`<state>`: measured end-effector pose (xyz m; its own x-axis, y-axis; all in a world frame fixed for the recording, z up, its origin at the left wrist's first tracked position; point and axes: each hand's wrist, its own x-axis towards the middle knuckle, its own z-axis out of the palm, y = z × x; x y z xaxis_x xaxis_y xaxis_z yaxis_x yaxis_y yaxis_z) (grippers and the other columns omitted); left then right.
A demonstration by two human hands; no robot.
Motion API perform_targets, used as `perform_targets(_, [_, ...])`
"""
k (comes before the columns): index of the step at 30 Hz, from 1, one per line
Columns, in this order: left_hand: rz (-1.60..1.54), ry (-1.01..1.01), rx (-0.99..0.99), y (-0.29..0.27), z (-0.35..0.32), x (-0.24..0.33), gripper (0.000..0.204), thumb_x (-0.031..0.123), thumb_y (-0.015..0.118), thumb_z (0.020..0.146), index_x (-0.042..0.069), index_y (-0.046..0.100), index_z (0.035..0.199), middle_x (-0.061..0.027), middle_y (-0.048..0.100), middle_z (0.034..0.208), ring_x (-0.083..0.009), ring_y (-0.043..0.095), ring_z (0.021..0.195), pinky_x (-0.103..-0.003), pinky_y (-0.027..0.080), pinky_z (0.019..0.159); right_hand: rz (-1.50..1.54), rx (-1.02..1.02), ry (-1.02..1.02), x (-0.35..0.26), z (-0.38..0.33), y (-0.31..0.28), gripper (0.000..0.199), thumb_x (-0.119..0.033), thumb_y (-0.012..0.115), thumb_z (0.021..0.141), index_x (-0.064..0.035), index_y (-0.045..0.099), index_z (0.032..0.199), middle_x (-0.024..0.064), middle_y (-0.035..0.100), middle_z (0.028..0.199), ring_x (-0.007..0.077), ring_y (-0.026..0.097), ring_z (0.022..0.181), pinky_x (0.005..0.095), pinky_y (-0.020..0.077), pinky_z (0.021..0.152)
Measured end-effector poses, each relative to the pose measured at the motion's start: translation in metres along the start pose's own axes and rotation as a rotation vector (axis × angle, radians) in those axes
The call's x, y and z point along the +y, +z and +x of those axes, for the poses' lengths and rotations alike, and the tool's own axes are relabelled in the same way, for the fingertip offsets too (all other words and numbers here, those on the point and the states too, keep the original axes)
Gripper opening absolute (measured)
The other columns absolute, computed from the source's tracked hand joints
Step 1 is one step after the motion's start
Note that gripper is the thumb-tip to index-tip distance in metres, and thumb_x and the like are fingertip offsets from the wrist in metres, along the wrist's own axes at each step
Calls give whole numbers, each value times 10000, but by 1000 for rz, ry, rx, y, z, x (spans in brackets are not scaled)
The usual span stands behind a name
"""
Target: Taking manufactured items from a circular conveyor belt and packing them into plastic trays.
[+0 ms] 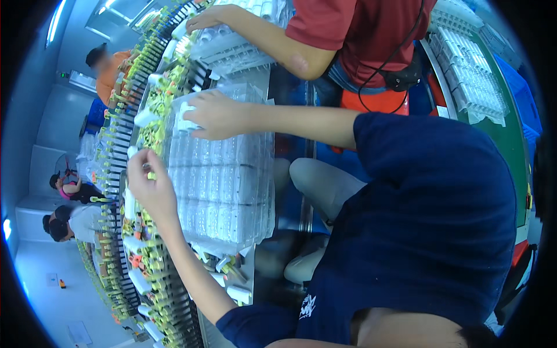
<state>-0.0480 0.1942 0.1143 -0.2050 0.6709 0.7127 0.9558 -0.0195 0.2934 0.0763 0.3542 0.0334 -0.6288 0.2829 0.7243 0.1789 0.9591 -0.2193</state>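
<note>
My right hand [219, 116] reaches over the top end of a stack of clear plastic trays [220, 180]. Its fingers close on a small white plastic piece [187, 118] at the tray's edge. Further down the picture, my left hand [152, 182] hovers at the edge of a conveyor line [156, 272] with rows of yellow-green clips. The left fingers are curled with thumb and forefinger close together; what they hold, if anything, is too small to make out. White elongated parts [139, 281] lie among the clips beside it.
A co-worker in a red shirt [325, 23] reaches to the same line beside another tray stack [232, 49]. More people [113, 72] work across the conveyor. Filled clear trays [467, 69] lie on a green surface [510, 156] behind me, near blue crates [519, 98].
</note>
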Motion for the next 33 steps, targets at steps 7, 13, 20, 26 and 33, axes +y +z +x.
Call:
perform_targets(7, [586,128,-183,123,24,-90,339,313,477,943,14,621,1014,-193,612,939,-372,594,898,-471,461,745,-85,-8,187,-15,-17,8,445,-416,617,824,-78,635,1112,190,559,1193,417,467,1172,510,352,992])
perform_targets(13, [135,-150,-231,120,25,-74,416,398,533,922,5,641,1005,-170,608,953,-327,597,841,-416,461,739,-26,20,259,-6,-19,5,428,-353,668,766,-46,635,1062,192,542,1189,373,519,1052,471,387,915])
perform_targets(20, [-101,-208,-137,124,25,-91,359,325,632,894,-24,601,970,-141,606,891,-244,560,777,-357,452,711,2,184,222,-10,-18,5,379,-274,721,710,-49,637,1003,174,533,1189,329,488,1089,430,387,918])
perform_targets(26, [-157,-319,-44,118,26,-75,330,282,477,983,-34,554,1032,-167,622,912,-266,593,822,-373,458,749,15,313,165,-9,-19,7,302,-237,713,695,-25,657,902,173,547,1149,329,492,1071,429,403,911])
perform_targets(33, [-247,-424,92,108,31,-68,404,314,394,1004,-54,527,1106,-177,617,956,-277,587,827,-372,455,771,124,267,187,-10,-19,-1,262,-159,736,712,-70,637,938,137,528,1203,303,478,1128,412,384,983])
